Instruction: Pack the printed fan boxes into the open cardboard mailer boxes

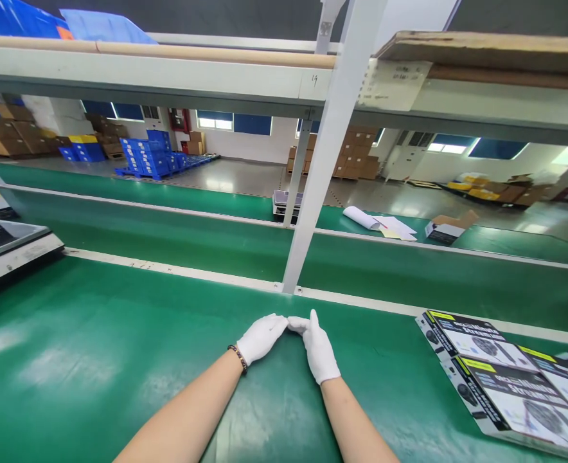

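Note:
Both my hands wear white gloves and rest on the green bench mat [96, 360] in front of me. My left hand [261, 337] lies with its fingers curled together, its fingertips meeting those of my right hand [319, 347]. A beaded bracelet [238, 357] circles my left wrist. My right hand's fingers are bent inward and pressed together against the left fingertips. Nothing shows between the fingers of either hand. A stack of flattened printed cartons [510, 379] lies on the mat to the right, well away from both hands.
A white upright post [322, 167] rises just beyond my hands from the metal rail [168, 269]. A green conveyor belt [168, 225] runs behind it. A dark-edged tray [9, 247] sits at left. Papers [380, 224] and a small box [445, 230] lie on the far bench.

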{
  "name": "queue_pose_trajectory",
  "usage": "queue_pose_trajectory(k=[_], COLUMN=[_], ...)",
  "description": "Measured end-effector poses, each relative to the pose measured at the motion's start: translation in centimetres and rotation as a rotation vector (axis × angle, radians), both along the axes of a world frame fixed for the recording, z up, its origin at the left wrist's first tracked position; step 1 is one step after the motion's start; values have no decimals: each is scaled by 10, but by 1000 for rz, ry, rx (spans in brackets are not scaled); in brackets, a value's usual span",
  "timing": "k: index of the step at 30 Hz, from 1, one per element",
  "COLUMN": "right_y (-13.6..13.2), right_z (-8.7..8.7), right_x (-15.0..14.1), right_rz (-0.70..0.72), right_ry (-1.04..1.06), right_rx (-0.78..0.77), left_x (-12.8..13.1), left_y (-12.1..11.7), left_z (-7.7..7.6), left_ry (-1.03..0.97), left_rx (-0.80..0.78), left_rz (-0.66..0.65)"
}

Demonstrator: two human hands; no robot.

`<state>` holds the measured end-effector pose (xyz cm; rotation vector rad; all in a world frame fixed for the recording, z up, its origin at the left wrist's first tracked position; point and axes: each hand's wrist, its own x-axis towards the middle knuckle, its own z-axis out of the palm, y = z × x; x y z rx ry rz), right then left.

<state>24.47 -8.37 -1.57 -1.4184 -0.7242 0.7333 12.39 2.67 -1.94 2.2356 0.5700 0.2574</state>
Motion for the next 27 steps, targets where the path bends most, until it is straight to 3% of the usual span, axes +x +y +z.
queue_pose_trajectory(k=[14,22,24,27], right_y=[2,4,5,6], right_z=[-11,-1,-1,-6], right_x=[4,3,3,4], right_rz=[3,89,85,35], right_ry=[82,-119,-123,-99], right_rx=[17,15,17,24], left_x=[-1,7,8,3], left_y=[0,1,0,-6], left_z=[4,14,15,20], left_ry=[11,-130,-101,-106], left_rx=[-43,-58,-48,-48], left_rz=[25,-158,-101,129])
